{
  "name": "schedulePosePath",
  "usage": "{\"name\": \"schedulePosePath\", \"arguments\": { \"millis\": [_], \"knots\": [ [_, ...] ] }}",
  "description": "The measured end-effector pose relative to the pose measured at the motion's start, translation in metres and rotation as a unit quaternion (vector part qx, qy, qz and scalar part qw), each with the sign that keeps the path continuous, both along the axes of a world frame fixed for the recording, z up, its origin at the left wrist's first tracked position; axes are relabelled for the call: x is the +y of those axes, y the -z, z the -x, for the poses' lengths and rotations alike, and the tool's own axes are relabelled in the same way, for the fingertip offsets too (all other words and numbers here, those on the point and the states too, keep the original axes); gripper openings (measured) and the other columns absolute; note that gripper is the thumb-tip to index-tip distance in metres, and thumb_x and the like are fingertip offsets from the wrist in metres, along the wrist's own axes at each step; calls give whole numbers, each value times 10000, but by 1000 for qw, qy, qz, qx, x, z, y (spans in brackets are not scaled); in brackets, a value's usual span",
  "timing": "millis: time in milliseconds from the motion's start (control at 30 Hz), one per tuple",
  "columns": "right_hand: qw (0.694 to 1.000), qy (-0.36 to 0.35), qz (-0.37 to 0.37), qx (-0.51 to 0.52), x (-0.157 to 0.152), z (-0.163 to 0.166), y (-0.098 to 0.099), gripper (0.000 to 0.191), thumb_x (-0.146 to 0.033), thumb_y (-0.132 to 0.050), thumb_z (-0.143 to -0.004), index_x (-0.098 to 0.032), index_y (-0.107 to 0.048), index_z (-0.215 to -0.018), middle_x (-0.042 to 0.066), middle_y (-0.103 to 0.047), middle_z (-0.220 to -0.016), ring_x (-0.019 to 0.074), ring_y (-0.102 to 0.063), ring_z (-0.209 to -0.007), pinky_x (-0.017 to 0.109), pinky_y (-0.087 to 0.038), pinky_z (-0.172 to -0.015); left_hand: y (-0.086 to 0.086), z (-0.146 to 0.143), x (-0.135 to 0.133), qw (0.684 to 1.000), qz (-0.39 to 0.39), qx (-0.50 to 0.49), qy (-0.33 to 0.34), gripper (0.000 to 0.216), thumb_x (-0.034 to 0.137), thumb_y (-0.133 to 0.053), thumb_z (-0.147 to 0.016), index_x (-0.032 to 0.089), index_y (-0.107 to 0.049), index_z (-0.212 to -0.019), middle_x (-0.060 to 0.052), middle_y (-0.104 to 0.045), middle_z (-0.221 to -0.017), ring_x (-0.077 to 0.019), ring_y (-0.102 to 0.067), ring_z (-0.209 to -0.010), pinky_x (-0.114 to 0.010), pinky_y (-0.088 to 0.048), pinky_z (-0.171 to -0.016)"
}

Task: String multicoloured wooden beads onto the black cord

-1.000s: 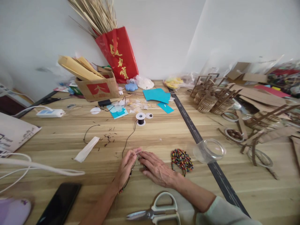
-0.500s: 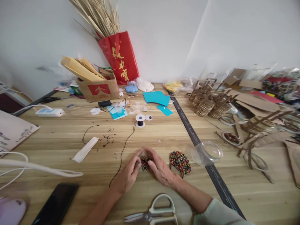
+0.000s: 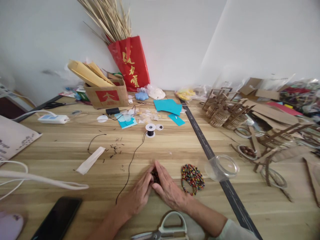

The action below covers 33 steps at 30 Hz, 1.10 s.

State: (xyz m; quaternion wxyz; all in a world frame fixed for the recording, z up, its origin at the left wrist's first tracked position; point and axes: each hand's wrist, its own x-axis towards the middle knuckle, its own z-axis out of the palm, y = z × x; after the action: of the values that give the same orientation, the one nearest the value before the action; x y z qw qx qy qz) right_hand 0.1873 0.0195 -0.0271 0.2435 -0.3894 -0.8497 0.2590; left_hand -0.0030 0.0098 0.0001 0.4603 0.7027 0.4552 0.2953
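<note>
The left hand (image 3: 139, 194) and right hand (image 3: 170, 190) make one tented grip, fingers extended, loosely cupped round a small bead clump (image 3: 155, 176) between them, neither plainly nearer. Its long axis is hidden. A beaded strand (image 3: 194, 177) lies just right of the grip.

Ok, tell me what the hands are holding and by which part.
The left hand and right hand cup a bead cluster between them, around its sides; whether either grips it cannot be told.
</note>
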Motion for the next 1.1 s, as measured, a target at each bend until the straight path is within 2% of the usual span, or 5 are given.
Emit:
{"name": "schedulePosePath", "arguments": {
  "millis": [267, 533, 667, 800, 1100],
  "knots": [
    [999, -7, 30, 24, -1, 0, -3, 761, -431, -381, -1018, -163, 94, -1549, 166, -131, -1608, 262, -152, -1488, 480, -274, -1194, -5, 1, 3, 999, 25, -18, -17, 148, 327, -507, -926, 251, -624, -977, -85, -581, -1366, -277, -565, -1200, -403, -406, -1083],
    [979, 50, 133, 146, 5, -3, -4, 563, -457, -259, -1041, -219, -156, -1542, 124, -306, -1563, 224, -303, -1445, 478, -281, -1188, -10, 2, 11, 988, 87, -113, -54, 209, 440, -530, -911, 239, -583, -887, -75, -523, -1431, -273, -427, -1351, -383, -307, -1149],
    [954, 120, 158, 227, 16, -7, -7, 454, -438, -253, -1046, -217, -367, -1425, 130, -510, -1411, 223, -493, -1315, 452, -413, -1107, -7, 2, 14, 970, 123, -192, -82, 259, 482, -579, -874, 224, -585, -856, -94, -569, -1379, -288, -480, -1307, -421, -331, -1135],
    [941, 158, 140, 266, 24, -12, -12, 331, -443, -446, -979, -191, -510, -1183, 116, -630, -1144, 219, -610, -1092, 368, -519, -949, -3, 2, 16, 968, 105, -207, -97, 265, 478, -578, -875, 217, -582, -827, -113, -606, -1319, -297, -526, -1247, -442, -344, -1113],
    [963, 145, 132, 185, 21, -16, -29, 233, -361, -532, -907, -162, -555, -788, -14, -556, -674, 120, -516, -615, 224, -438, -585, -7, 4, 16, 984, -9, -141, -111, 225, 391, -594, -844, 199, -579, -727, -72, -654, -908, -233, -583, -913, -324, -461, -878]
  ]
}}
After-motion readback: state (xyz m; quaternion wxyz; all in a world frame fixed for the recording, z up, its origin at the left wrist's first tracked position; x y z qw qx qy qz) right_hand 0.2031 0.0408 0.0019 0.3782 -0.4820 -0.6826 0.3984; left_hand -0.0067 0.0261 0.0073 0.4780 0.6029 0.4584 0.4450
